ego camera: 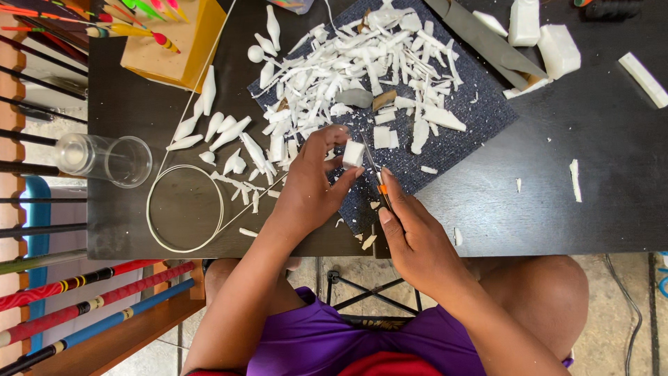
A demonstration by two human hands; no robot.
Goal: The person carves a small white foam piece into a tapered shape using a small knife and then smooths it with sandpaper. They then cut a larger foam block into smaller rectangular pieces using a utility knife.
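Person is wearing a purple top, fabric smooth with a slight sheen and creasing across the front, with a band of red clothing showing below it at the bottom edge of the view. Both forearms are showing bare from the elbow down, no sleeves reaching them, no watch, rings or gloves showing on the left hand or the right hand. Knees are showing bare too, either side of the purple fabric; fingernails are looking short and unpainted.
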